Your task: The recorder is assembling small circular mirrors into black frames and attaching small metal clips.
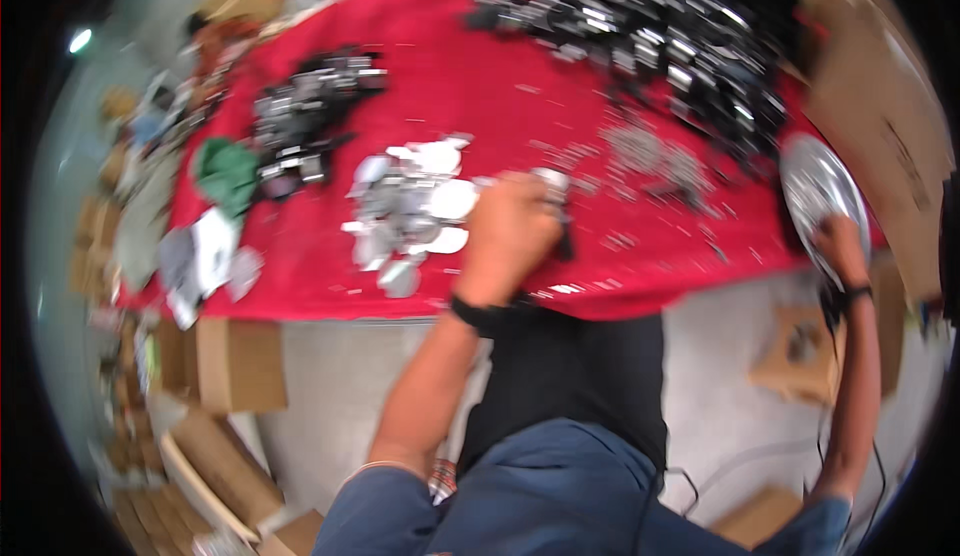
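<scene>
Above the front edge of the red-covered table, my left hand (512, 228) is closed around a small dark piece with a silvery end (551, 182); motion blur hides its exact kind. Just left of that hand lies a pile of flat white and silver discs (395, 206). At the far right, my right hand (842, 244) reaches over the near rim of a shiny round metal dish (815, 178). Its fingertips are down at small bits inside the dish, and blur hides whether they pinch anything.
Many black-and-silver pieces (680, 41) are heaped at the back right, with a smaller heap (305, 116) at the back left. Small metal bits (655, 161) lie scattered right of centre. Green cloth (228, 174) and white cloth (213, 251) sit left. Cardboard boxes (240, 364) stand below.
</scene>
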A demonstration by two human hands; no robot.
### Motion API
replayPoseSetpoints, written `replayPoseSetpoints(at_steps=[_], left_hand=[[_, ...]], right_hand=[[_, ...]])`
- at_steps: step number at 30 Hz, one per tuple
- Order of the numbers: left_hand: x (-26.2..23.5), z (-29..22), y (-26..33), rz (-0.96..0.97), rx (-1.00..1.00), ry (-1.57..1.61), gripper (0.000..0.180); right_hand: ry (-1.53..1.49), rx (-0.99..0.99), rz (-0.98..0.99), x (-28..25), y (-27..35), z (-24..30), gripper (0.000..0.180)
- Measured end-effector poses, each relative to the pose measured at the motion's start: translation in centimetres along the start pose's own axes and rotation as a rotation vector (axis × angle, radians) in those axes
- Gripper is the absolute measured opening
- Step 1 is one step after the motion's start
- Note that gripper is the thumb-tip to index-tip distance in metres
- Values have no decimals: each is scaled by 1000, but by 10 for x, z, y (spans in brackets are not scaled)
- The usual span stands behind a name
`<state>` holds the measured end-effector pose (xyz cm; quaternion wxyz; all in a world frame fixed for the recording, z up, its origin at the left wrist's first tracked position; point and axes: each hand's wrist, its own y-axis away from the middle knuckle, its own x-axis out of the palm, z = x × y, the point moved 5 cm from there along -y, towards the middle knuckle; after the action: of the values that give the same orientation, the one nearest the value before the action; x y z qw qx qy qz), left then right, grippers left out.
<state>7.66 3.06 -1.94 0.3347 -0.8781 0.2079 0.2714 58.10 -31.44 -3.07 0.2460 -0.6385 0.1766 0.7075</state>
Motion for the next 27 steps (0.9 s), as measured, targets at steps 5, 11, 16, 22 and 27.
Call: replayPoseSetpoints(at_steps=[5, 11, 16, 22, 27], left_hand=[[0, -5, 2, 126, -164, 165, 22], [-10, -1, 9, 79, -183, 160, 12], [-8, -4, 6, 116, -221, 149, 10], [-2, -2, 3, 136, -173, 154, 18], [0, 11, -3, 155, -63, 176, 19]], right_hand=[[75, -95, -198, 29, 20, -72, 22], [-4, -31, -112, 28, -10, -33, 17], [33, -71, -207, 29, -7, -52, 16], [41, -37, -114, 20, -9, -76, 12], [71, -79, -477, -38, 7, -42, 19]])
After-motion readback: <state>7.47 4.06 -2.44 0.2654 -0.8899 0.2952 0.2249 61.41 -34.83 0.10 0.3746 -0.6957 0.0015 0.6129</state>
